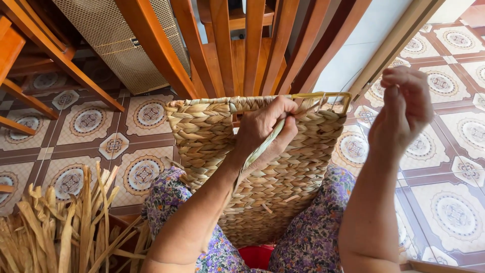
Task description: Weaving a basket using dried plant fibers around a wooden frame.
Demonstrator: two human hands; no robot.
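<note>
Left hand pinched on a pale green strand against the upper edge of the woven basket on the lap, strand slanting down-left from the rim, right hand raised beside the basket, fingers loosely curled, seemingly empty.

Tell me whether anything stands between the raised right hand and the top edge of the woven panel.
Nothing visible does. The right hand is raised beside the woven panel, with only tiled floor behind the gap to the wire frame. The left hand grips a strand further left on the rim.
</note>
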